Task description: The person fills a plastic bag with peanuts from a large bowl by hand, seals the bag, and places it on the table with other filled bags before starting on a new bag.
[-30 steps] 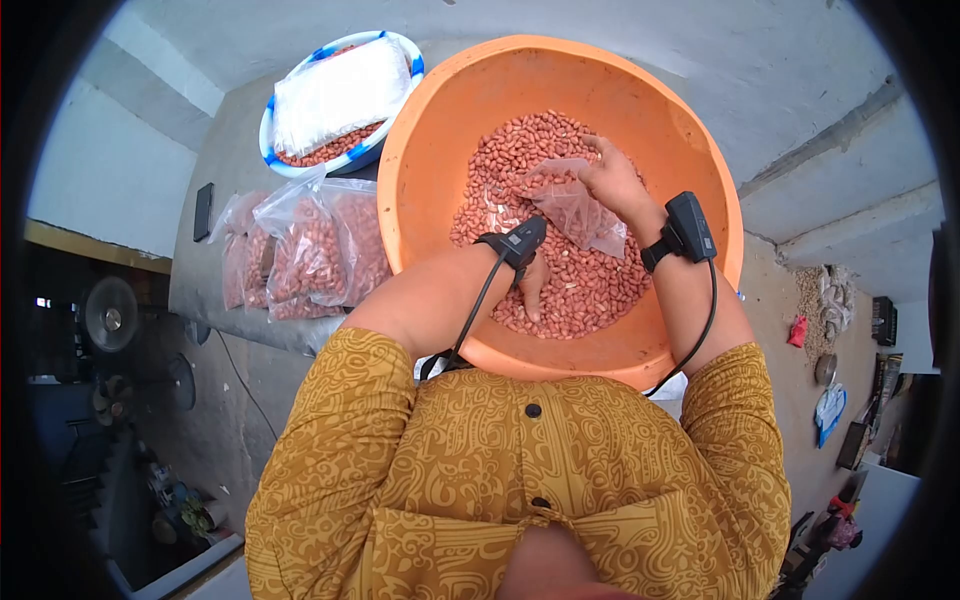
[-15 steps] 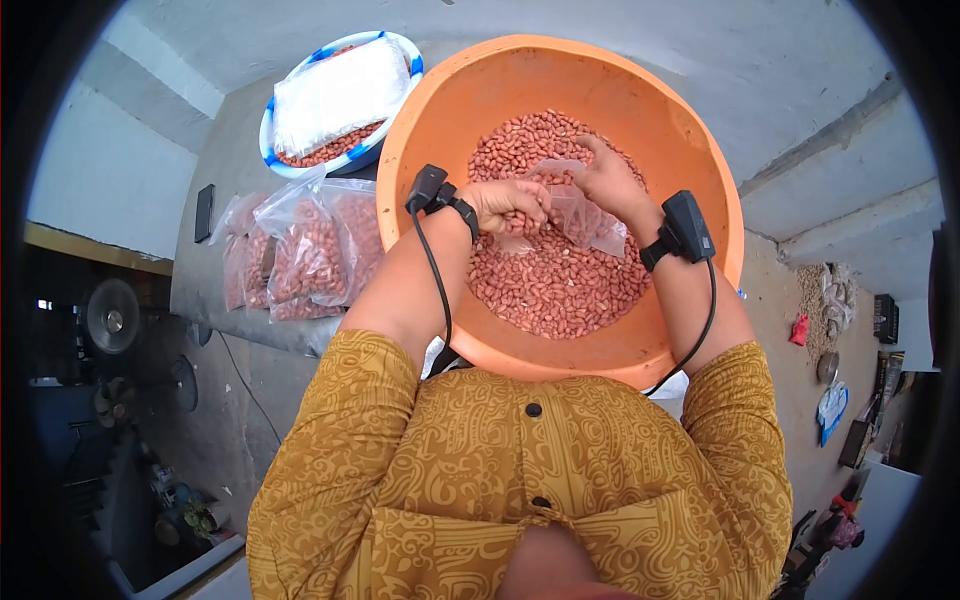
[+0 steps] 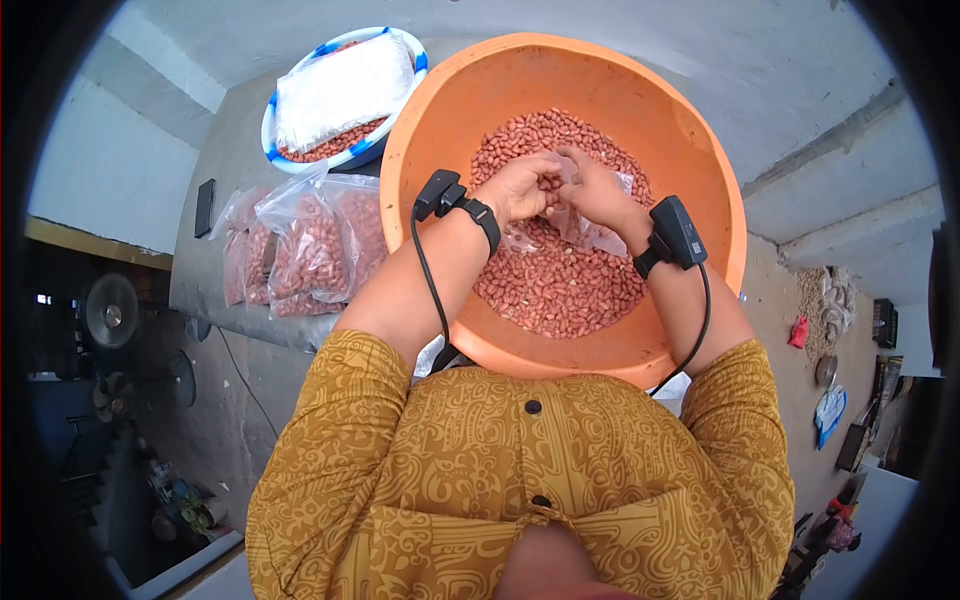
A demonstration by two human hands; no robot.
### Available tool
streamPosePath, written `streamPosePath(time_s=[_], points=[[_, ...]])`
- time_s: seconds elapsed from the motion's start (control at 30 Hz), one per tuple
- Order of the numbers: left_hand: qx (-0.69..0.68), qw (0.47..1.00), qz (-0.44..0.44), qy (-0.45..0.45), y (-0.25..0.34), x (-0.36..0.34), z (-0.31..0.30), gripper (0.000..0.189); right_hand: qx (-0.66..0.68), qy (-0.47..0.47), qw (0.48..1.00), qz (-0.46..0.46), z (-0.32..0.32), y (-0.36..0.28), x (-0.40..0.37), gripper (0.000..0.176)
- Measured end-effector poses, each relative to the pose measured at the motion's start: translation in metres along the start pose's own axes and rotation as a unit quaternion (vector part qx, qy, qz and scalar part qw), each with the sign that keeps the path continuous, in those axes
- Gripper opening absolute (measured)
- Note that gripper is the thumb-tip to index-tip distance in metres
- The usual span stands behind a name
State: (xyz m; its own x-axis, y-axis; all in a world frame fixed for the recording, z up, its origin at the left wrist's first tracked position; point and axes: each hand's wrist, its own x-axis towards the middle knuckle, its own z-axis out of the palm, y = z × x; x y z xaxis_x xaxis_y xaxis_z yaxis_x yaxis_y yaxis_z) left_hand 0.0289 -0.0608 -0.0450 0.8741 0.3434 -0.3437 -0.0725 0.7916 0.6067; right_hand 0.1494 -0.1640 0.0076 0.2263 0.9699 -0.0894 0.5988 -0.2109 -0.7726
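A large orange basin [image 3: 430, 110] holds a heap of reddish peanuts [image 3: 560, 290]. Over the heap, my left hand [image 3: 515, 190] is closed around some peanuts, its fingertips at the mouth of a clear plastic bag [image 3: 590, 232]. From the other side my right hand [image 3: 598, 190] pinches the bag's upper edge, its fingers close to those of my left hand. The bag hangs low against the heap, partly hidden by my right hand. How full it is, I cannot tell.
Left of the basin lie several filled peanut bags [image 3: 308, 245] on a grey surface [image 3: 215, 270], beside a dark phone [image 3: 205, 208]. Behind them, a blue-and-white basin [image 3: 268, 130] holds peanuts and a stack of clear bags [image 3: 345, 90].
My left hand has moved right and slightly up, to the bag's mouth. My right hand's fingers have come down and left, closing on the bag's edge.
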Motion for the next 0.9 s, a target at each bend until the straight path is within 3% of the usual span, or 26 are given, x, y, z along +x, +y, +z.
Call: streamPosePath(time_s=[0.07, 0.17, 0.2, 0.27, 0.37, 0.43, 0.47, 0.5, 0.53, 0.67, 0.77, 0.9], points=[[-0.022, 0.999, 0.000, -0.039, 0.002, -0.002, 0.007, 0.015, -0.014, 0.011, 1.000, -0.005, -0.002, 0.007, 0.003, 0.060], [0.050, 0.992, 0.010, 0.119, 0.007, -0.010, 0.023, 0.015, -0.008, 0.030, 1.000, 0.005, -0.008, 0.015, 0.008, 0.060], [0.171, 0.971, 0.036, 0.163, 0.007, -0.008, 0.018, 0.014, -0.001, 0.036, 0.999, 0.012, -0.010, 0.017, 0.009, 0.059], [0.403, 0.879, 0.087, 0.242, 0.009, -0.003, 0.001, 0.014, -0.005, 0.056, 0.998, 0.034, -0.015, 0.020, 0.011, 0.058], [0.659, 0.730, -0.094, 0.157, 0.012, -0.001, -0.003, 0.020, 0.002, 0.064, 0.996, 0.064, -0.021, 0.013, 0.007, 0.057], [0.695, 0.693, -0.176, 0.077, -0.011, -0.009, -0.004, 0.024, 0.007, 0.071, 0.996, 0.061, -0.022, 0.013, 0.007, 0.056], [0.764, 0.621, -0.172, -0.027, -0.019, -0.005, -0.003, 0.032, 0.007, 0.079, 0.996, 0.048, -0.019, 0.018, 0.009, 0.057], [0.798, 0.595, -0.019, -0.093, -0.048, 0.005, -0.029, 0.047, 0.008, 0.086, 0.996, 0.035, -0.017, 0.021, 0.010, 0.057], [0.777, 0.613, 0.004, -0.142, -0.056, -0.004, -0.019, 0.057, 0.004, 0.084, 0.996, 0.036, -0.017, 0.022, 0.011, 0.058], [0.805, 0.550, 0.057, -0.216, -0.091, -0.022, 0.011, 0.051, 0.004, 0.072, 0.997, 0.034, -0.016, 0.021, 0.012, 0.059], [0.804, 0.514, -0.081, -0.288, -0.102, -0.016, 0.010, 0.045, 0.016, 0.071, 0.997, 0.032, -0.015, 0.023, 0.011, 0.060], [0.756, 0.523, -0.225, -0.324, -0.104, -0.009, 0.000, 0.037, 0.019, 0.072, 0.997, 0.022, -0.014, 0.023, 0.011, 0.059]])
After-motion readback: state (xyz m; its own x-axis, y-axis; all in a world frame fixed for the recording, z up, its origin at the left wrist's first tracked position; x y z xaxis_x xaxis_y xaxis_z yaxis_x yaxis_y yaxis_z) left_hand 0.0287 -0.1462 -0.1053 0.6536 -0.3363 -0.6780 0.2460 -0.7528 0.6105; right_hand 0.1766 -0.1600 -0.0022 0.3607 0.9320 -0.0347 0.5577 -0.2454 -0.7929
